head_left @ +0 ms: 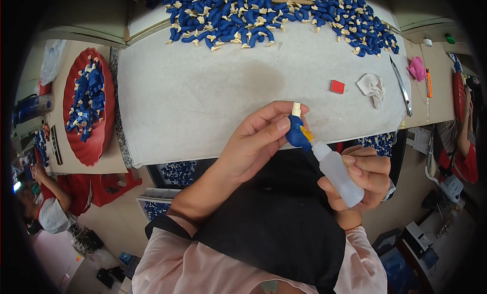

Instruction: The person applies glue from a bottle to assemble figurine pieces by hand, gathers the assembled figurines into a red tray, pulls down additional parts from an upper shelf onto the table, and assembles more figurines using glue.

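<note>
My left hand (261,134) pinches a small blue figurine part (294,136) with a cream peg sticking up from its top. My right hand (362,174) is wrapped around a translucent white squeeze bottle (339,178), tilted with its nozzle up toward the part. An orange-yellow piece (307,133) shows between the nozzle and the blue part. Whether it belongs to the nozzle or to the part, and whether they touch, I cannot tell. Both hands are held at the near edge of the white-covered table (203,96).
Heaps of blue parts with cream ends (228,17) line the far side. A red scalloped tray (106,126) of blue pieces stands left. Rightward lie a small red box (337,87), crumpled tissue (373,88), tweezers (401,86) and a pink cloth (417,69). Other people sit at both sides.
</note>
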The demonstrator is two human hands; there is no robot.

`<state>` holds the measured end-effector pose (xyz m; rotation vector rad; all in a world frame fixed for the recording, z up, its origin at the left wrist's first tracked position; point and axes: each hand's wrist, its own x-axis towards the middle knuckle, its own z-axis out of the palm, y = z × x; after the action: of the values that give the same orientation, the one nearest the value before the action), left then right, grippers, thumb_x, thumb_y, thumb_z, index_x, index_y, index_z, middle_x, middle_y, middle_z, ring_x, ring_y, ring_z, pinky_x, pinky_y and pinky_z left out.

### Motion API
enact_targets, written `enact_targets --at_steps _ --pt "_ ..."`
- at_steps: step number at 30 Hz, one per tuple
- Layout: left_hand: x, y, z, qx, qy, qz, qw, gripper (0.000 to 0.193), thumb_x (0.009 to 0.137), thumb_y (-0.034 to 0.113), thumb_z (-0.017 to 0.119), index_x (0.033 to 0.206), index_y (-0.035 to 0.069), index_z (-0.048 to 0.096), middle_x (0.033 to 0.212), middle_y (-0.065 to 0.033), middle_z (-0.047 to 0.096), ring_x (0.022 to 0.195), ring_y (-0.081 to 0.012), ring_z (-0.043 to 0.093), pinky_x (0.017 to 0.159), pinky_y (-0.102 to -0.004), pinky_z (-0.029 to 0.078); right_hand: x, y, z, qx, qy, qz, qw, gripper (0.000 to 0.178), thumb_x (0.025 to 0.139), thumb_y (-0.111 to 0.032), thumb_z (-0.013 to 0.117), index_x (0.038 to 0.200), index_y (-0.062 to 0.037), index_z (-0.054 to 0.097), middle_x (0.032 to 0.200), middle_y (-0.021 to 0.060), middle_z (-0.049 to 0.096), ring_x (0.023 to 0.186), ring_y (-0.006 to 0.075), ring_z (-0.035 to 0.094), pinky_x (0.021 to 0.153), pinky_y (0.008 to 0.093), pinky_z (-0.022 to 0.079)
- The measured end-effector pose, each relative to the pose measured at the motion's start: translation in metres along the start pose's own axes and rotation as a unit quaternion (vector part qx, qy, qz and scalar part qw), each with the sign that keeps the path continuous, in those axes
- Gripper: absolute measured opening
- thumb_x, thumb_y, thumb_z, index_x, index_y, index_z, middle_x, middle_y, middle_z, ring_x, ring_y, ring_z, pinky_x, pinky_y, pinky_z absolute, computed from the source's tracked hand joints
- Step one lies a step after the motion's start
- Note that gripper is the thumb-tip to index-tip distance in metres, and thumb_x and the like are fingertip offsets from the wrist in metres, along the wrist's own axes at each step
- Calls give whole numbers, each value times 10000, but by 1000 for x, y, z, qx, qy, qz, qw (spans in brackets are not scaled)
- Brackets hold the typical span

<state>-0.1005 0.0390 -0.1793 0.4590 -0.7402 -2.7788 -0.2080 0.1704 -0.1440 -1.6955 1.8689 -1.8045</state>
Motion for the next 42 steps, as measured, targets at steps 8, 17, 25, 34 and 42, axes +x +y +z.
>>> enact_targets --at_steps 8,17,25,34,42 --pt "1 7 -8 -63 1 41 997 300 852 134 442 1119 -4 433 952 -111 517 937 -248 503 857 -348 370 4 5 -14 -2 66 57 996 443 631 -208 739 869 -64 395 832 108 471 642 172 513 577 283 469" --pt "7 24 -6 -62 10 91 994 290 846 118 450 1110 -2 436 952 -119 509 937 -236 494 862 -363 376 68 101 -78 -154 -51 142 977 279 592 110 532 807 -36 429 822 87 507 764 203 532 677 263 437" --pt "-3 15 -11 -60 24 62 996 258 829 105 477 1065 3 461 938 -110 510 926 -216 494 862 -362 383 79 114 -59 -361 -224 36 905 290 567 100 494 811 -53 459 786 86 505 765 272 544 629 340 455" --pt "7 15 -2 -87 31 55 994 259 843 97 455 1083 0 455 980 -113 518 949 -226 503 871 -360 374 74 70 -50 -122 -122 74 982 223 621 111 592 807 -13 588 805 101 530 682 196 550 647 258 461" --pt "7 7 0 -60 -22 32 997 231 863 128 444 1073 38 474 966 -83 542 934 -172 520 834 -314 399 23 21 18 233 78 208 947 165 639 110 625 739 11 539 803 157 571 718 192 575 650 262 462"
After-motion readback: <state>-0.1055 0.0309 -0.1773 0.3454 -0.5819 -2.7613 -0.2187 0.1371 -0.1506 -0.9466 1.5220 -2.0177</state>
